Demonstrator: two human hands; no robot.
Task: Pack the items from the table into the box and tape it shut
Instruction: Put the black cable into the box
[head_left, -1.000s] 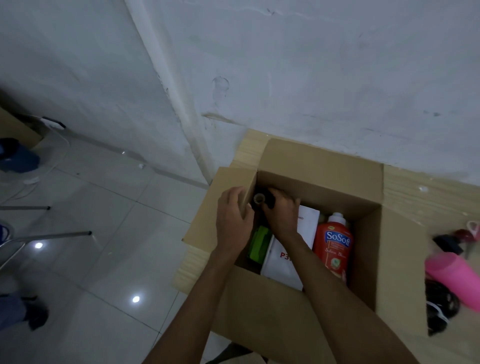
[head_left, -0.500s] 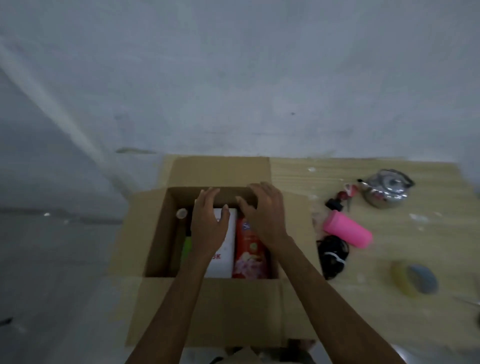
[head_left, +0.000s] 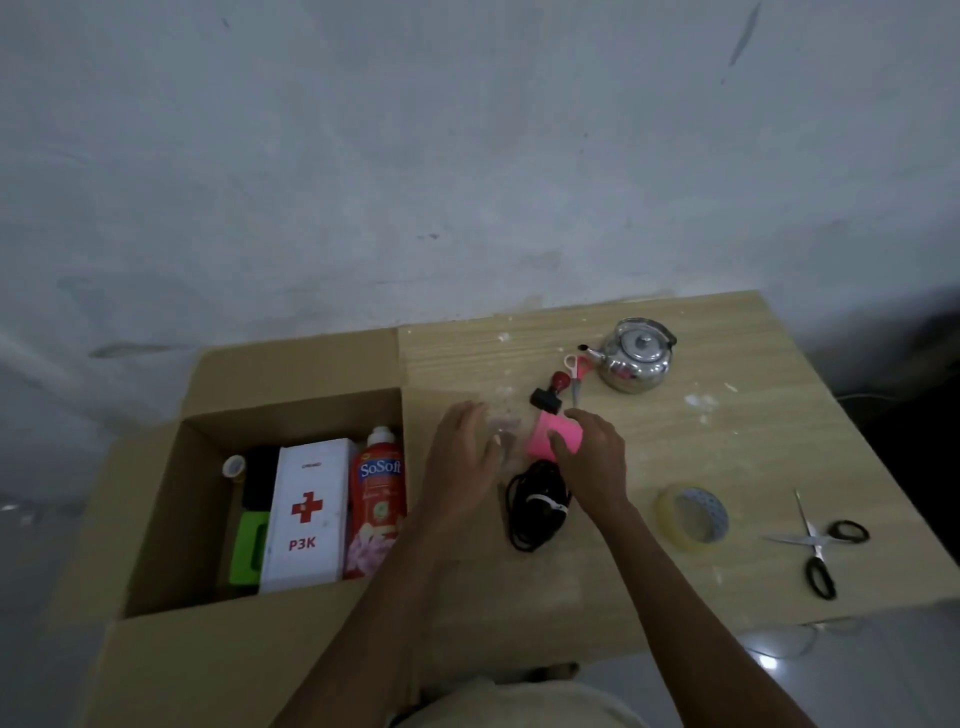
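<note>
An open cardboard box (head_left: 291, 364) stands at the table's left end. Inside it are a white P3K first-aid case (head_left: 306, 509), a red SoSoft bottle (head_left: 382, 493), a green item (head_left: 249, 545) and a small tape roll (head_left: 234, 466). A pink cup (head_left: 553, 439) lies on its side on the table just right of the box. My right hand (head_left: 592, 457) grips it, thumb in front and index finger over the top. My left hand (head_left: 462, 457) hovers open beside the cup, over the box's right flap. A clear tape roll (head_left: 691, 517) lies to the right.
On the wooden table (head_left: 753, 441) lie a coiled black cable (head_left: 535, 514) under my right wrist, a red-topped stamp (head_left: 550, 392), small red scissors (head_left: 576, 371), a steel kettle (head_left: 636, 361) and black-handled scissors (head_left: 815, 540). A wall runs close behind.
Both hands have left the inside of the box and moved right onto the table. My right hand has closed on the pink cup. The view has swung right.
</note>
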